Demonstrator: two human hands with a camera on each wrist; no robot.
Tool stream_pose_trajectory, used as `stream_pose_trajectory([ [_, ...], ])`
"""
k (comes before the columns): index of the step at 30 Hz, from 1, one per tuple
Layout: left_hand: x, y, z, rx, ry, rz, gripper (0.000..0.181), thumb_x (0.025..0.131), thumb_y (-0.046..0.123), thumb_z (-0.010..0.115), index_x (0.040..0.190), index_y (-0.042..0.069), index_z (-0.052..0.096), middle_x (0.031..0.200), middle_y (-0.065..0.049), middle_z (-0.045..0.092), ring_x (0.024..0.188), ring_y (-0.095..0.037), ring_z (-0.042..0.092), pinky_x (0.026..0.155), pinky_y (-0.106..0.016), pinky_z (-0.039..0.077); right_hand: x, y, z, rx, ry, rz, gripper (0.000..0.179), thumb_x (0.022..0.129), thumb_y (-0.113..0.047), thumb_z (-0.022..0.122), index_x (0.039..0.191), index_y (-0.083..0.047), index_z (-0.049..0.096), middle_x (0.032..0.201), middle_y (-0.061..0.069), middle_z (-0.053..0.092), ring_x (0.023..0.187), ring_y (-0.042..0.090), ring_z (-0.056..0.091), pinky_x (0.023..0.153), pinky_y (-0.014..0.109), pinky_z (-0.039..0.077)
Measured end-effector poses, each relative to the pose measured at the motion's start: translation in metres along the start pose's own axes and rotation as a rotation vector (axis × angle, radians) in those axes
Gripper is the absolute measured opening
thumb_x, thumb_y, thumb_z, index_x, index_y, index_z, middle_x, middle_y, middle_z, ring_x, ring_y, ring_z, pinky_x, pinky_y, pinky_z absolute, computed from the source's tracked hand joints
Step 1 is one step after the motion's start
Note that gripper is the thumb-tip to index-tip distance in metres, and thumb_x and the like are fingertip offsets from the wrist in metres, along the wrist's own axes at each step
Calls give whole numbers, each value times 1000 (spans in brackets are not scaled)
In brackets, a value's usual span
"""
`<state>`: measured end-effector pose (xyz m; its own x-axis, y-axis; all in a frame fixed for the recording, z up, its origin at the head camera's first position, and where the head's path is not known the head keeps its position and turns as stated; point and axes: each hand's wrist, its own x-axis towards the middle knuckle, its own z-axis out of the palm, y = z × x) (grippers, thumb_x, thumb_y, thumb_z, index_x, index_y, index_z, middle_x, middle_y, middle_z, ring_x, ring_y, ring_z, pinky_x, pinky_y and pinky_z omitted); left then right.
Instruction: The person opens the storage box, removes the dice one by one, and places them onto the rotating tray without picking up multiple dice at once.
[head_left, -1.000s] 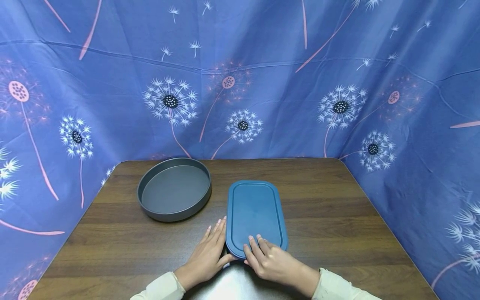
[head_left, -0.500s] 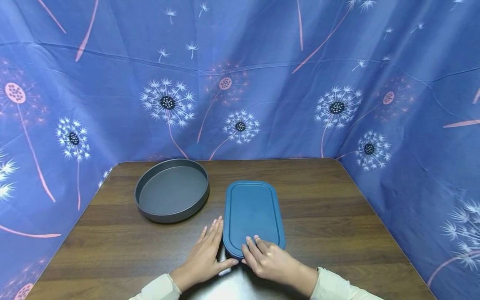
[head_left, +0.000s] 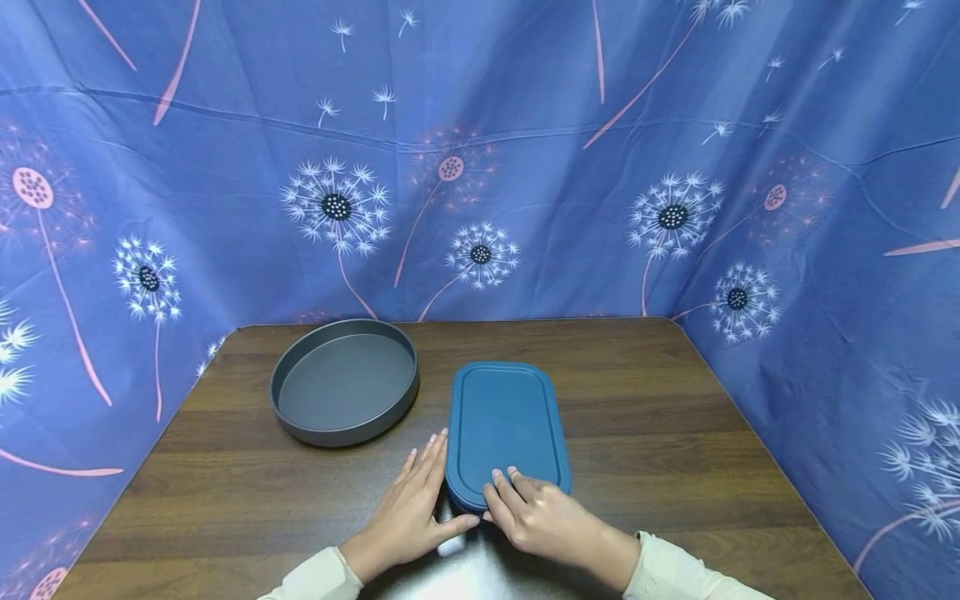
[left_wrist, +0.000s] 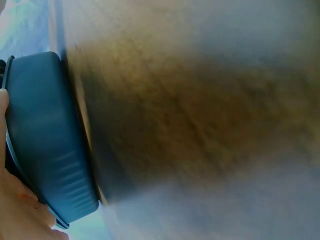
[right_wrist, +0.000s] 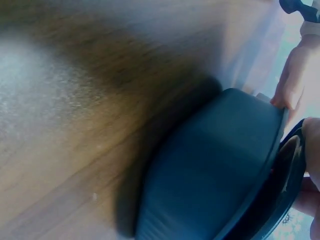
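A rectangular blue food container (right_wrist: 210, 165) stands on the table in front of me, covered by its blue lid (head_left: 506, 425). The lid's near edge is raised a little; the right wrist view shows a dark gap between it and the container's rim. My right hand (head_left: 547, 521) grips that near edge, fingertips on top and thumb hidden from the head view. My left hand (head_left: 405, 512) lies along the container's left side, its fingers straight and its thumb pointing towards the near corner. What the container holds cannot be seen.
A round dark grey baking pan (head_left: 345, 385) sits at the back left of the brown wooden table (head_left: 637, 400). A blue curtain with a dandelion print (head_left: 555, 167) hangs behind the table and along its sides.
The lid's near edge has come up slightly with my right hand, and more dark gap shows below its near left corner. My left thumb has straightened slightly. The pan stays put.
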<state>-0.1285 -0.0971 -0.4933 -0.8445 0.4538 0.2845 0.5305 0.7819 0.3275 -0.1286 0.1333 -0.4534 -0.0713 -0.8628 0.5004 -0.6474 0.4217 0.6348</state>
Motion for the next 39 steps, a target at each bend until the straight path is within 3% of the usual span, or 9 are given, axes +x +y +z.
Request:
stream_pose_trajectory([
  [11, 0, 1, -4, -1, -40, -6, 107, 83, 76, 44, 153, 2, 15, 158, -16, 19, 145, -29, 21, 115, -52, 23, 17, 15, -20, 52, 45, 44, 36, 104, -16, 40, 96, -2, 72, 84, 5, 71, 72, 13, 66, 66, 21, 57],
  [17, 0, 2, -7, 2, -63, -11, 104, 83, 76, 44, 152, 1, 20, 159, -14, 19, 145, -28, 20, 115, -51, 22, 24, 24, -31, 34, -24, -2, 44, 102, -2, 30, 97, -6, 73, 81, 2, 68, 70, 12, 62, 65, 21, 55],
  [20, 0, 3, -8, 11, -69, -8, 103, 83, 74, 47, 151, 1, 22, 159, -13, 19, 146, -27, 19, 116, -50, 21, 28, 29, -36, 16, -61, 15, 45, 100, 0, 29, 98, -6, 73, 81, 2, 66, 69, 12, 59, 64, 22, 54],
  [28, 0, 3, -9, 20, -63, 2, 102, 83, 73, 48, 152, 2, 21, 159, -12, 19, 145, -27, 21, 116, -50, 23, 38, 55, -47, -31, -38, 141, 44, 101, 3, 28, 88, -2, 70, 76, 4, 61, 62, 14, 54, 54, 23, 49],
  [32, 0, 3, -8, 17, -52, 10, 102, 83, 72, 50, 152, 1, 22, 158, -13, 20, 145, -28, 22, 115, -50, 23, 36, 74, -50, -56, -4, 211, 33, 96, 1, 37, 88, -2, 68, 75, 5, 62, 60, 16, 54, 50, 25, 48],
  [39, 0, 3, -7, 28, -58, 4, 103, 83, 74, 48, 151, 0, 24, 158, -14, 20, 145, -28, 22, 115, -50, 23, 28, 108, -50, 5, 114, 449, 20, 92, -6, 48, 88, -2, 67, 72, 6, 63, 57, 22, 56, 42, 33, 45],
])
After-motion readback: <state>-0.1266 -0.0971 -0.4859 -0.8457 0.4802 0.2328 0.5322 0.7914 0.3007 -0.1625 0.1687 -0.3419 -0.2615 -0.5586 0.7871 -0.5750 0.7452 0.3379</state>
